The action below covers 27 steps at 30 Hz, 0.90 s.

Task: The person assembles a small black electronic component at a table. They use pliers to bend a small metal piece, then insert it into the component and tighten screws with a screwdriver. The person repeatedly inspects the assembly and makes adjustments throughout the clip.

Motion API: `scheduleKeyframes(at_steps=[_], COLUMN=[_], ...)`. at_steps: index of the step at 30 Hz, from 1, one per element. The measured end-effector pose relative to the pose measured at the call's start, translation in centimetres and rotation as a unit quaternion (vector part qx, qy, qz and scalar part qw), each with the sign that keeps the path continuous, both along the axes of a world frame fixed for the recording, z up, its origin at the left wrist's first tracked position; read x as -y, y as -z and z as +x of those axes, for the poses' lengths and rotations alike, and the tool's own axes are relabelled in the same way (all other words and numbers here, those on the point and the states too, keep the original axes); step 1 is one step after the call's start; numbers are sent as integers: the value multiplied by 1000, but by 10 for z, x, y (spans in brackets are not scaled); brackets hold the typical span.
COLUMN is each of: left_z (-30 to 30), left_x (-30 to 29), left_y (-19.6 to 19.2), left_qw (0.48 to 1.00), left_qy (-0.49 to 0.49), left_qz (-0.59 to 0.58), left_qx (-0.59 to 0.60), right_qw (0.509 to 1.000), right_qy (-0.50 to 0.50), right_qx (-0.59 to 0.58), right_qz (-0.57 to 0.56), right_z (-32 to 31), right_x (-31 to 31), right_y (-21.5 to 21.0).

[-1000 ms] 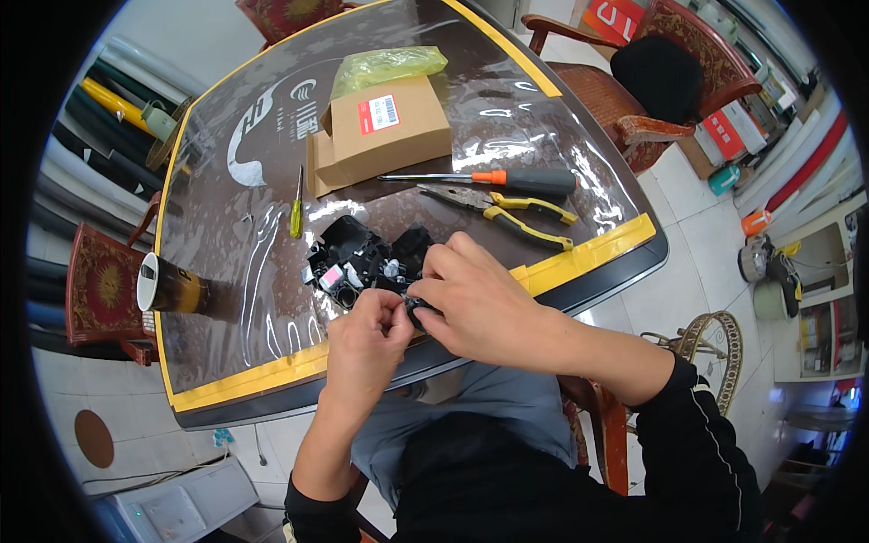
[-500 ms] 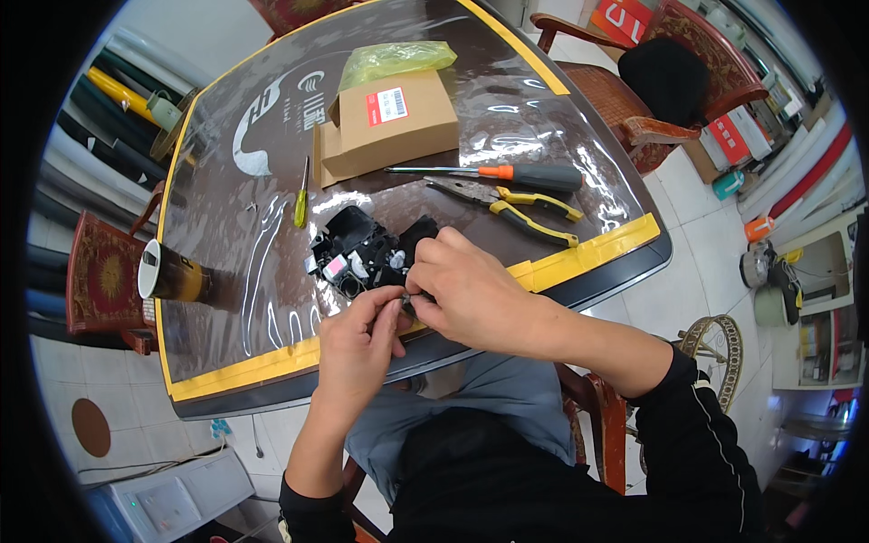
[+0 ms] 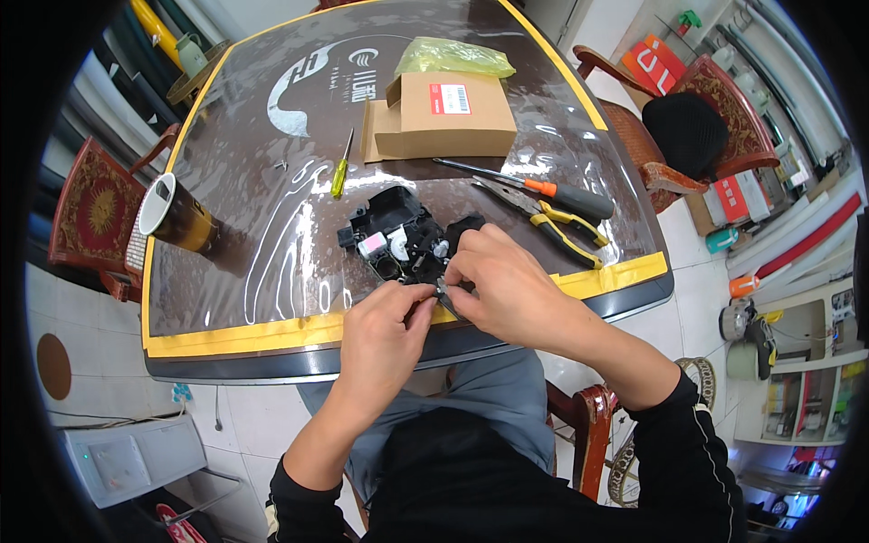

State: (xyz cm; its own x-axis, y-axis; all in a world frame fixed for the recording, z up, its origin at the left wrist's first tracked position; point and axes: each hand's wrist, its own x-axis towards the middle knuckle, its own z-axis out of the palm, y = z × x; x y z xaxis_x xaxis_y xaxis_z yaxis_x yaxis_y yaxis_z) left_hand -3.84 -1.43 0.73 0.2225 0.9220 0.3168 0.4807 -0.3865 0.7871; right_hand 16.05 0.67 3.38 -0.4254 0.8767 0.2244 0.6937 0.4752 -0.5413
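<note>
Near the front edge of the table, my left hand (image 3: 385,328) and my right hand (image 3: 511,282) meet with bent fingers. Thumb and forefinger of each pinch a small greyish part (image 3: 441,288), mostly hidden by the fingertips, so its kind does not show. Just beyond lies a black plastic housing (image 3: 391,210) with its inner parts exposed, among them a white piece and a pinkish square. A darker black piece (image 3: 463,226) sits at its right side, partly behind my right hand.
Beyond are a yellow-handled screwdriver (image 3: 340,177), an orange-and-grey screwdriver (image 3: 579,199), yellow-and-black pliers (image 3: 566,237) and an open cardboard box (image 3: 453,136) with a yellow-green plastic bag (image 3: 444,56) behind. At the left edge stands a paper cup (image 3: 186,222). Yellow tape (image 3: 244,337) borders the table (image 3: 272,235).
The whole view has shifted and turned slightly, so the table's things appear farther right. Both hands stay together in the same pinch, with only slight finger movement.
</note>
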Motion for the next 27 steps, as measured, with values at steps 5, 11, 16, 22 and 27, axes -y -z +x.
scheduleKeyframes(at_steps=[5, 11, 16, 22, 27], left_z=[-2, -6, -7, -10, -12], left_x=[-4, -11, -13, -17, -17], left_y=[-1, -5, -10, -14, -13], left_qw=[1000, 999, 997, 997, 997], left_qy=[21, 38, 50, 58, 45], left_qz=[-10, -9, -33, -37, -44], left_qx=[-10, -15, -40, -40, -54], right_qw=[1000, 999, 1000, 999, 999], right_qy=[6, 16, 9, 6, 7], right_qx=[9, 11, 10, 25, 37], right_qz=[-13, -29, -23, -21, -23], right_z=[-1, -3, -3, -3, -4], right_x=[0, 0, 1, 2, 3], right_y=[-2, -5, -6, -5, -6])
